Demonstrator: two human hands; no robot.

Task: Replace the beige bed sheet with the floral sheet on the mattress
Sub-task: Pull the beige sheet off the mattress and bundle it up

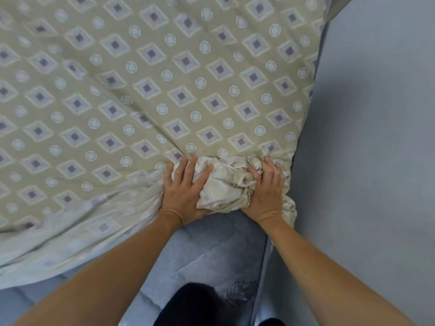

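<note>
The beige sheet [146, 95], printed with diamonds and circles, covers the mattress and fills most of the head view. Its near corner is gathered into a crumpled bunch [226, 184] showing the paler underside. My left hand [183, 191] lies on the left of the bunch with its fingers spread over the fabric and its thumb hidden under the bunch. My right hand [266, 189] grips the right side, fingers curled into the folds. The sheet's near edge [77, 245] hangs loose over the bed's side. No floral sheet is in view.
A plain grey wall [367, 137] runs close along the bed's right side. Grey marbled floor [211, 255] shows below the corner, between my forearms. Something dark, clothing or hair [195, 304], is at the bottom centre.
</note>
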